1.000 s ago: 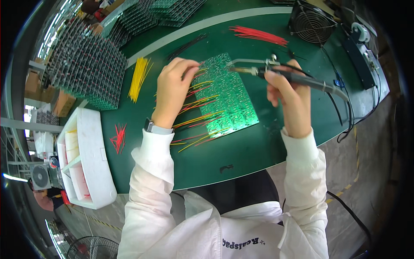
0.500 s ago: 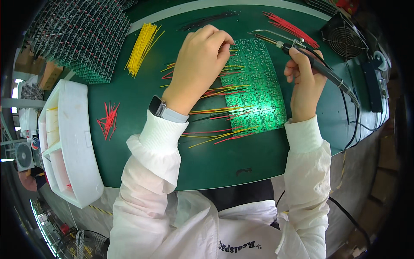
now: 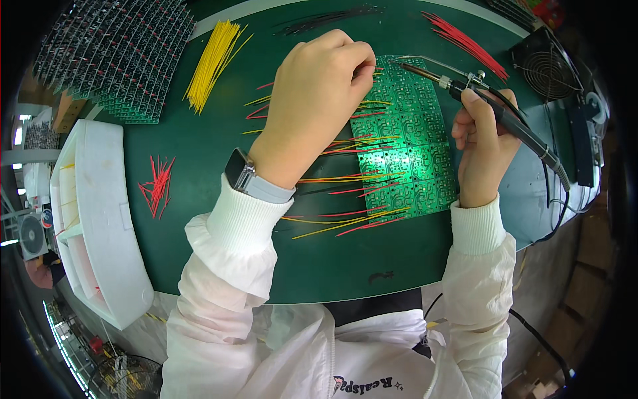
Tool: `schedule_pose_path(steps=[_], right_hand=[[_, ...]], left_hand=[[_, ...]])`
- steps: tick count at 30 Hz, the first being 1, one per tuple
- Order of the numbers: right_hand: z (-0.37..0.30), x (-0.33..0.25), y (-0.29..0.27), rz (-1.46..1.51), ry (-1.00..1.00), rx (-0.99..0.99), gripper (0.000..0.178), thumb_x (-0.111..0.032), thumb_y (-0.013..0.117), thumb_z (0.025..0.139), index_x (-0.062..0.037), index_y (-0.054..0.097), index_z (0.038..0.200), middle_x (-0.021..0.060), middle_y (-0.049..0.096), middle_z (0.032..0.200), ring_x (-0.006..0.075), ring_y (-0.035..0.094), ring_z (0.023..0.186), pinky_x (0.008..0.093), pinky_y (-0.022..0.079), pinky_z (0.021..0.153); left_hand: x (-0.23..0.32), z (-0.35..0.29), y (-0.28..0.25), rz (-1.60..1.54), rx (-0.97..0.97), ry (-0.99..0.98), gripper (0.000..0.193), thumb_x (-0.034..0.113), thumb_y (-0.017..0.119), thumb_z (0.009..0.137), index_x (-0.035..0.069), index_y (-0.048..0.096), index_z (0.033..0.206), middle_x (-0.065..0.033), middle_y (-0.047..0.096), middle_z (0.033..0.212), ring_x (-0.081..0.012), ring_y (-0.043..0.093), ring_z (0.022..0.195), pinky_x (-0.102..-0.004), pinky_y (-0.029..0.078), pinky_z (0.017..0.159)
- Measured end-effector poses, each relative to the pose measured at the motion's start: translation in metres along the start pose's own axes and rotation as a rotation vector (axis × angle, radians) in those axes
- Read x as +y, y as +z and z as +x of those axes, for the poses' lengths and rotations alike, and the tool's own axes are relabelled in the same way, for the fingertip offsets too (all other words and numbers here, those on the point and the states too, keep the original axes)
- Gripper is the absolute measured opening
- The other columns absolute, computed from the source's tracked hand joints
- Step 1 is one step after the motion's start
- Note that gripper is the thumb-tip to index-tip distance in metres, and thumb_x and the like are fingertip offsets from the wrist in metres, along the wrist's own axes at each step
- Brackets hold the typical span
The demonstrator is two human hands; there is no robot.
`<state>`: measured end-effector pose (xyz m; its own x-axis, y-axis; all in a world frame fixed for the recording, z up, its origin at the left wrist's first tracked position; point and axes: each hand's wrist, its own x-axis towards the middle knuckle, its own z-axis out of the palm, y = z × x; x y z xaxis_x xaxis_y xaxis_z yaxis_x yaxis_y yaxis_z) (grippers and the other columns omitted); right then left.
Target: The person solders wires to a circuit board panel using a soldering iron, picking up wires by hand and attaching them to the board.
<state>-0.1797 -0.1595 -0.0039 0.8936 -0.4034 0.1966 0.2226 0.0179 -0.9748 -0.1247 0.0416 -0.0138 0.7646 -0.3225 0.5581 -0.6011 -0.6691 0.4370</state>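
Observation:
A green circuit board panel (image 3: 425,149) lies on the table, with red, yellow and black wires (image 3: 332,179) sticking out over its left side. Above the board's far left corner, my left hand (image 3: 319,93) is closed in a pinch; a short red wire end (image 3: 379,68) shows at its fingertips. The hand hides the rest of that wire. In my right hand (image 3: 488,143) is a soldering iron (image 3: 515,125), held like a pen, with a thin metal feed tube (image 3: 445,66) beside it. Its tip points left over the board's far edge, close to my left fingertips.
Yellow wires (image 3: 216,66), black wires (image 3: 329,20) and red wires (image 3: 465,45) lie in bundles around the table (image 3: 219,259). Short red pieces (image 3: 157,186) are at left, by a white foam bin (image 3: 109,219). Stacked boards (image 3: 113,60) stand far left; a fan (image 3: 548,70), far right.
The soldering iron's tip has come from just beyond the board's far edge to over the board, nearer my left fingertips. The whole view has shifted slightly.

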Motion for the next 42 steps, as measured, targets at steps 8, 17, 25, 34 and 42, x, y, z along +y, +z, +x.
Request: schedule_pose_path(steps=[8,17,25,34,42], right_hand=[[-0.0027,0.0009,-0.0015,-0.012,-0.012,-0.019,0.024,-0.012,0.077,0.083,-0.0035,0.055,0.087,0.0043,0.060,0.064,0.0075,0.055,0.048,0.0204,0.039,0.043],[-0.0045,0.0039,0.0020,-0.056,-0.042,-0.004,0.018,-0.013,0.073,0.085,-0.0071,0.056,0.085,0.0016,0.057,0.062,0.0078,0.051,0.046,0.0210,0.031,0.041],[-0.0050,0.0002,0.0012,-0.032,-0.020,-0.043,0.025,-0.013,0.077,0.083,-0.0045,0.053,0.086,0.0030,0.060,0.064,0.0058,0.055,0.049,0.0193,0.040,0.042],[-0.0050,0.0011,0.0024,-0.054,-0.026,-0.049,0.025,-0.013,0.078,0.083,-0.0047,0.054,0.085,0.0025,0.059,0.064,0.0058,0.055,0.048,0.0192,0.039,0.042],[-0.0057,0.0026,0.0043,-0.108,-0.062,-0.042,0.018,-0.013,0.073,0.087,-0.0068,0.056,0.085,0.0014,0.057,0.062,0.0075,0.051,0.047,0.0215,0.033,0.040]], left_hand=[[0.0027,-0.0006,0.0029,-0.004,0.008,-0.040,0.010,0.002,0.072,0.082,0.003,0.071,0.092,-0.0070,0.067,0.086,-0.0195,0.069,0.076,-0.0292,0.054,0.070],[0.0074,-0.0022,0.0018,0.029,0.016,-0.059,0.009,0.002,0.072,0.082,0.003,0.070,0.091,-0.0071,0.068,0.086,-0.0191,0.070,0.076,-0.0292,0.055,0.069],[0.0094,-0.0030,0.0046,0.058,0.045,-0.053,0.008,0.002,0.072,0.082,0.003,0.069,0.089,-0.0072,0.068,0.086,-0.0194,0.071,0.075,-0.0294,0.055,0.068],[0.0088,-0.0032,0.0041,0.068,0.030,-0.043,0.009,0.001,0.072,0.082,0.002,0.069,0.090,-0.0078,0.068,0.086,-0.0197,0.071,0.075,-0.0294,0.055,0.069],[0.0077,-0.0022,0.0091,0.031,0.095,-0.007,0.005,0.002,0.070,0.078,0.004,0.066,0.079,-0.0098,0.063,0.078,-0.0303,0.063,0.072,-0.0397,0.051,0.063]])
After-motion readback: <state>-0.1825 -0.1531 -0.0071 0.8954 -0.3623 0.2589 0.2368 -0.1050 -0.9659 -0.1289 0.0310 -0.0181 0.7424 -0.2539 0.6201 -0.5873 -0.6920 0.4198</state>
